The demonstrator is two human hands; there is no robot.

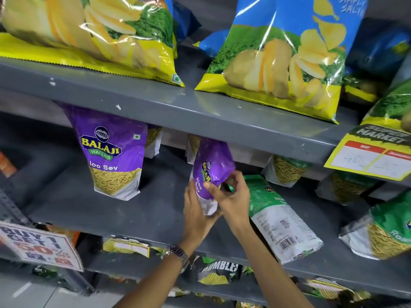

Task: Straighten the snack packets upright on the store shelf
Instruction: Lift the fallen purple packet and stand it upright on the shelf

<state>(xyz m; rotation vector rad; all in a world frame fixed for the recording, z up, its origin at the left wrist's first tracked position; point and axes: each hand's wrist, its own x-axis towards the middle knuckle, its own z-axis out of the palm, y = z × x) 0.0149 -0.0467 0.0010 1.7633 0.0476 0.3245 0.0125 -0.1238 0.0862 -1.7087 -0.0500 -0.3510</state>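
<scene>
Both hands (219, 200) around purple Balaji packet (211, 170)

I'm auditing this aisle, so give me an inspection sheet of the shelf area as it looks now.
Surface: grey metal middle shelf, scuffed.
Job's things: small purple Balaji sev packet tilted, held; larger purple Aloo Sev pouch upright; green-and-white packet lying flat.
Clutter: more green sev packets leaning at the right.
Grippers: left hand under the small packet, right hand pinching its side.
Cables: nothing seen.
Surroundings: blue-and-yellow chip bags above; yellow price tag; white offer sign; silver wristwatch.
</scene>
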